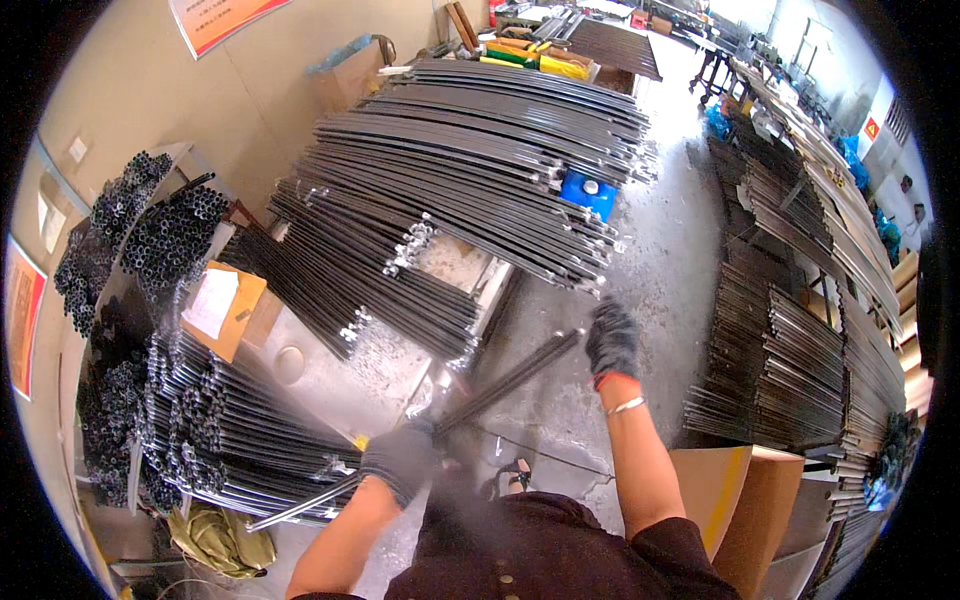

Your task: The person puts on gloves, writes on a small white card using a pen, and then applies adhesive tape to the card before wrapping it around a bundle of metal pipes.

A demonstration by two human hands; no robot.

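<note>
A long dark metal rod (500,384) runs slantwise from lower left to upper right in front of me. My left hand (400,458), in a grey glove, is closed around its middle part. My right hand (612,338), also gloved, sits beside the rod's upper end; the blur hides whether it grips the rod. A bracelet shows on the right wrist. Just beyond the rod lies a big stack of similar long dark rods (470,170) with metal end fittings, resting on a low table (330,365).
Bundles of black tubes (160,230) stand at the left, with more tubes (230,430) lying below them. Stacks of flat dark metal strips (790,350) fill the right. A cardboard box (740,490) sits at lower right, a blue container (588,192) on the concrete floor.
</note>
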